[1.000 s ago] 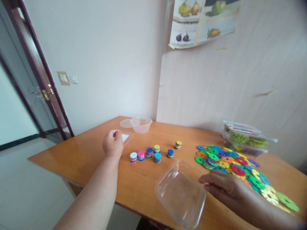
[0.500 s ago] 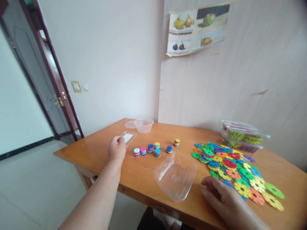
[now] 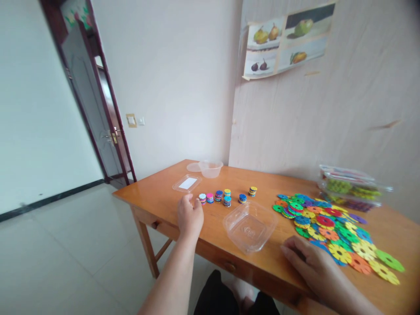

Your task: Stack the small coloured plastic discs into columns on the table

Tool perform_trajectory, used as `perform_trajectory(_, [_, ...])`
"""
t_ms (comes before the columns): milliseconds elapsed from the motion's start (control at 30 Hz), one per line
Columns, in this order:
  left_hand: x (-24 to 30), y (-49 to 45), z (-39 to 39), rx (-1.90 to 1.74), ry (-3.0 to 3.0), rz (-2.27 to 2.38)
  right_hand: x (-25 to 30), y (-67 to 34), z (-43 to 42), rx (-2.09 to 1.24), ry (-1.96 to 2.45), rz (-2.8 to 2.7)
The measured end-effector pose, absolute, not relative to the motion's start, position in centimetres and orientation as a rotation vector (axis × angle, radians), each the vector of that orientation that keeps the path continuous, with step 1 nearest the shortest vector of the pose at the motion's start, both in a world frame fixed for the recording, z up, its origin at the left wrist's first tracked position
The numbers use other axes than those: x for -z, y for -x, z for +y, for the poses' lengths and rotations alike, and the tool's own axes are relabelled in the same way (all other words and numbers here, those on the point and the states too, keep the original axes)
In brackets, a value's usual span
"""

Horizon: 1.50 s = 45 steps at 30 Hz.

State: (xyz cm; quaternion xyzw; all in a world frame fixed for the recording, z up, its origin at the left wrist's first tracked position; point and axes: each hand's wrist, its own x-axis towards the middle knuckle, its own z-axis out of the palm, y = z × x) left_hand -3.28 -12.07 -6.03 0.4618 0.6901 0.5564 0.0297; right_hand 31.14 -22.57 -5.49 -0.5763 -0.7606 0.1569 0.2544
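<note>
My left hand point(image 3: 190, 213) is over the table just left of several small stacks of coloured notched discs point(image 3: 218, 196). Its thumb and fingers are apart, with nothing visible between them, and the thumb is close to the white-topped stack point(image 3: 202, 199). Beyond the hand lies a clear plastic lid point(image 3: 177, 183) bearing a white label point(image 3: 188, 183). My right hand point(image 3: 305, 256) rests on the table with loosely bent fingers and holds nothing visible. It is between a clear square plastic tub point(image 3: 243, 238) and a spread heap of larger notched discs point(image 3: 339, 252).
At the back stand a translucent round bowl point(image 3: 211, 169) and its lid point(image 3: 193, 167). Clear boxes of coloured pieces point(image 3: 352, 189) sit at the back right against the wall. The table's front edge runs beneath both forearms.
My left hand has let go of the clear lid and drawn back toward the disc stacks. My right hand stays by the heap. The camera view has turned left.
</note>
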Motion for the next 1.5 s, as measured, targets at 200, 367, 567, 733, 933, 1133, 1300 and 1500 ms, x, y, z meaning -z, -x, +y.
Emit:
perform_trajectory(200, [5.6, 2.5, -13.0, -1.687, -1.476, 2.141, 5.1, -30.9, -22.7, -0.377, 1.572, -2.091])
perform_trajectory(367, [5.4, 2.6, -13.0, -1.659, -1.502, 2.158, 5.0, -30.8, -22.8, -0.337, 1.592, -2.104])
perform_trajectory(567, [5.4, 2.6, -12.9, -1.63, -1.512, 2.185, 5.1, -30.7, -22.8, -0.31, 1.577, -2.083])
perform_trajectory(733, [5.4, 2.7, -12.7, -1.607, -1.511, 2.204, 5.1, -30.8, -22.7, -0.293, 1.57, -2.087])
perform_trajectory(933, [5.4, 2.9, -12.7, -1.568, -1.506, 2.225, 4.7, -30.5, -23.0, -0.273, 1.611, -2.114])
perform_trajectory(1133, [5.3, 3.2, -12.5, -1.552, -1.546, 2.211, 4.0, -29.7, -23.3, -0.223, 1.593, -2.193])
perform_trajectory(1300, [5.4, 3.5, -12.4, -1.579, -1.579, 2.19, 2.7, -29.8, -22.8, -0.148, 1.485, -2.401])
perform_trajectory(1500, [5.9, 4.0, -12.0, -1.592, -1.591, 2.194, 1.6, -30.3, -20.8, -0.215, 1.122, -2.669])
